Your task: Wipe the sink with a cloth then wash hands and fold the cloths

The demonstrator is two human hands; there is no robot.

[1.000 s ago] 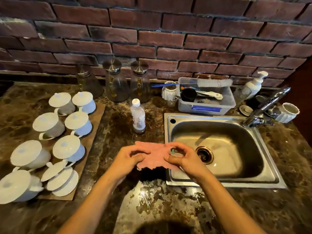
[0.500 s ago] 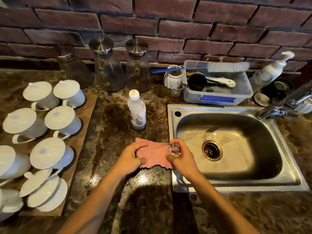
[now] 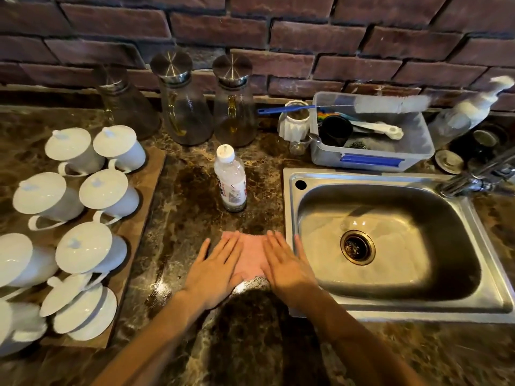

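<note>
Left hand (image 3: 216,271) and right hand (image 3: 287,268) are both lying palm-down on the pink cloth (image 3: 252,254), fingers straight and spread, nothing gripped or pinched. They are pressing it flat.

The cloth is sitting on the marble countertop (image 3: 189,190), just left of the stainless sink (image 3: 362,175), with only the middle strip showing between the two hands. Can't tell whether its right edge is touching the sink rim, as the right hand is covering it. The right hand's outer fingers are reaching over the sink's left rim.

The sink basin is showing its drain (image 3: 357,247) near the centre. The faucet (image 3: 479,176) is sitting at the far right corner, blurred.

Around it:
- A plastic bottle (image 3: 230,179) with a white cap is standing upright behind the cloth, apart from it.
- Three glass carafes (image 3: 181,107) with steel lids are lining the brick wall (image 3: 278,37).
- A clear plastic tub (image 3: 370,160) is sitting behind the sink, with a bottle brush (image 3: 390,104) lying across its top.
- A ribbed white cup (image 3: 296,121) is standing just left of the tub.
- A pump dispenser (image 3: 471,107) is standing right of the tub, blurred.
- Lidded white cups (image 3: 103,190) are lying on their sides on a wooden board (image 3: 139,218) at far left.
</note>
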